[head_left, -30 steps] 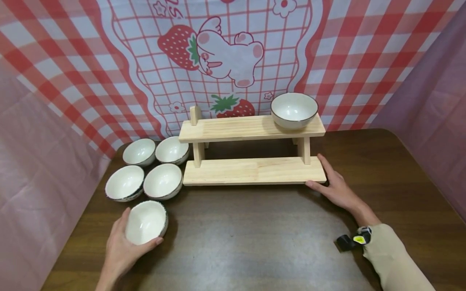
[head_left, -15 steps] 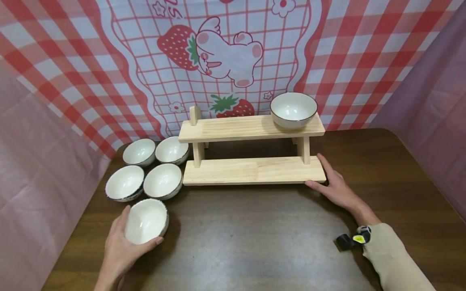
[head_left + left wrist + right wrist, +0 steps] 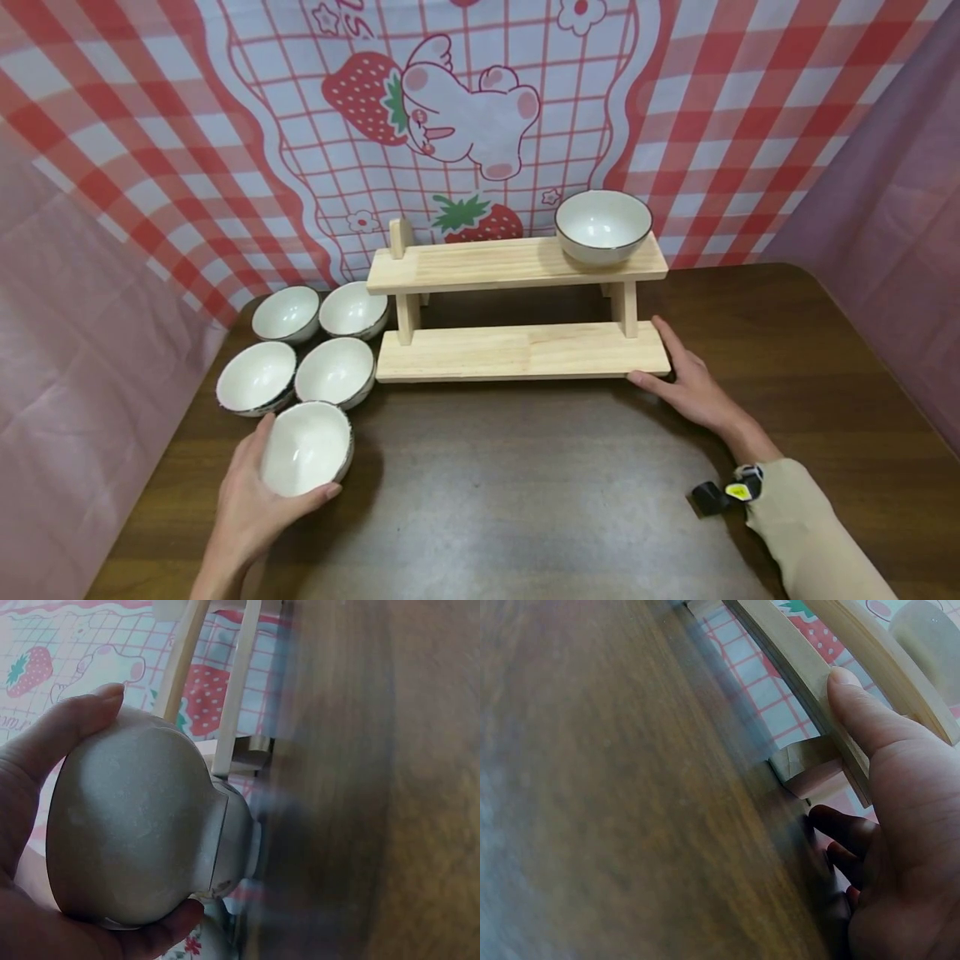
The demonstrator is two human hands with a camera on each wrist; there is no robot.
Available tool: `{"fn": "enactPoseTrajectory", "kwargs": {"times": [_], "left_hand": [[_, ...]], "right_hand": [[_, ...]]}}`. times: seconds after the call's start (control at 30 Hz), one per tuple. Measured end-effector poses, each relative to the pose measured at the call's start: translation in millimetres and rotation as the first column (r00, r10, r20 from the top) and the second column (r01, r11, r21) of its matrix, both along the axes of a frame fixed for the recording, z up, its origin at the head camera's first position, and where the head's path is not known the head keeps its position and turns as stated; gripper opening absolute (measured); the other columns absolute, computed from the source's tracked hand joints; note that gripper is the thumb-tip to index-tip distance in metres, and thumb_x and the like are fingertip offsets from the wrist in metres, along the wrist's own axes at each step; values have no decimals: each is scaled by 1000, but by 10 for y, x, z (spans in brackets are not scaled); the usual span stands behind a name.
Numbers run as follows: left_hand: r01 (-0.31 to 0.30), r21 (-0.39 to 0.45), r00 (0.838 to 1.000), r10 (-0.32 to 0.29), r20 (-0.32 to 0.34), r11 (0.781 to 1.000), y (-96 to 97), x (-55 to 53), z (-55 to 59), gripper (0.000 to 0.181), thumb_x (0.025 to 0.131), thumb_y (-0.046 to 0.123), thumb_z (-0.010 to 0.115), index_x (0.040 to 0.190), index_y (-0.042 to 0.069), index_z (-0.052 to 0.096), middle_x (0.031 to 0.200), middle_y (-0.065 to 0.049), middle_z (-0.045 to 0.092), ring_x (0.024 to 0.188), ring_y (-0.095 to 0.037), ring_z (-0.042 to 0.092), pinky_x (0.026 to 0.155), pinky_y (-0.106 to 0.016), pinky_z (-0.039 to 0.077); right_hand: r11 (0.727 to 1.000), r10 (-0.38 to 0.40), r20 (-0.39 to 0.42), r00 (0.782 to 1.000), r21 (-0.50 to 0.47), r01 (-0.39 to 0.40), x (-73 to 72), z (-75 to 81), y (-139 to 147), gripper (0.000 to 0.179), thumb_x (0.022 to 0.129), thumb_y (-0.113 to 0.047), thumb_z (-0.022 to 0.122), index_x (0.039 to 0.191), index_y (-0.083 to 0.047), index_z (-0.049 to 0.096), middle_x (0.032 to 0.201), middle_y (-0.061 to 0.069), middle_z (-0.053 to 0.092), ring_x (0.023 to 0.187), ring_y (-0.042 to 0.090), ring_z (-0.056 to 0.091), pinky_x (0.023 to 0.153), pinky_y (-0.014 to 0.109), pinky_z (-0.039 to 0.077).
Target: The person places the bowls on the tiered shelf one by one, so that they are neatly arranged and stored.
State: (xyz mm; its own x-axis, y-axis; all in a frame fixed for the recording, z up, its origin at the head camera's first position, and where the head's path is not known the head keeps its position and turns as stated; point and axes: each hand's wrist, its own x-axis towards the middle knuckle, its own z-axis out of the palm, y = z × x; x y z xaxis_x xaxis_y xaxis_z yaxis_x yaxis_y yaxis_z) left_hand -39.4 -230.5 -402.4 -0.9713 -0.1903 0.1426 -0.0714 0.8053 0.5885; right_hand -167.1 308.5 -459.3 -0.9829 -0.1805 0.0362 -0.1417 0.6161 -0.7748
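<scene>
In the left hand (image 3: 253,506), a white bowl (image 3: 307,450).

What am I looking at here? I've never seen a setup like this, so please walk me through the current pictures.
This is a person working with two bare hands. The widest picture is taken from the person's head, looking forward and down; the other two are taken from the left and right wrists. The left hand grips a white bowl. The right hand touches the right end of a two-tier wooden rack. The rack stands on a brown table, with one bowl on its upper shelf and more bowls grouped to its left. A checked cloth hangs behind.
</scene>
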Motion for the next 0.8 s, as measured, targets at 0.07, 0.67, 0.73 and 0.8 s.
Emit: {"fn": "enactPoseTrajectory", "kwargs": {"times": [0.07,0.67,0.73,0.8], "left_hand": [[9,0,1000,-9,-3,1000,13,-6,23,124,52,32,97,153,-1,33,143,-30,46,123,-49,50,93,-63,44],[89,-5,996,-89,-28,996,192,-160,238,123,49,34,97,152,3,37,143,-27,47,125,-47,50,96,-64,44],[100,-3,995,-100,-28,995,215,-181,265,124,50,35,97,152,3,36,145,-27,45,126,-48,49,97,-65,44],[107,-4,994,-107,-21,994,237,-198,292,124,50,36,97,153,2,35,147,-28,44,127,-49,48,98,-65,44]], "right_hand": [[1000,0,2,1000,2,0,3,7,2,100,93,-32,71,162,-13,3,163,29,20,146,51,25,112,72,24],[1000,-1,5,1000,13,1,-2,9,25,101,92,-33,72,163,-15,2,163,29,22,145,51,27,111,72,26],[1000,0,3,1000,13,0,-1,11,23,101,92,-32,72,163,-15,2,163,29,22,145,51,27,111,71,26],[1000,3,4,1000,12,-3,0,14,20,102,92,-32,72,163,-15,2,162,29,22,145,51,27,111,71,26]]}}
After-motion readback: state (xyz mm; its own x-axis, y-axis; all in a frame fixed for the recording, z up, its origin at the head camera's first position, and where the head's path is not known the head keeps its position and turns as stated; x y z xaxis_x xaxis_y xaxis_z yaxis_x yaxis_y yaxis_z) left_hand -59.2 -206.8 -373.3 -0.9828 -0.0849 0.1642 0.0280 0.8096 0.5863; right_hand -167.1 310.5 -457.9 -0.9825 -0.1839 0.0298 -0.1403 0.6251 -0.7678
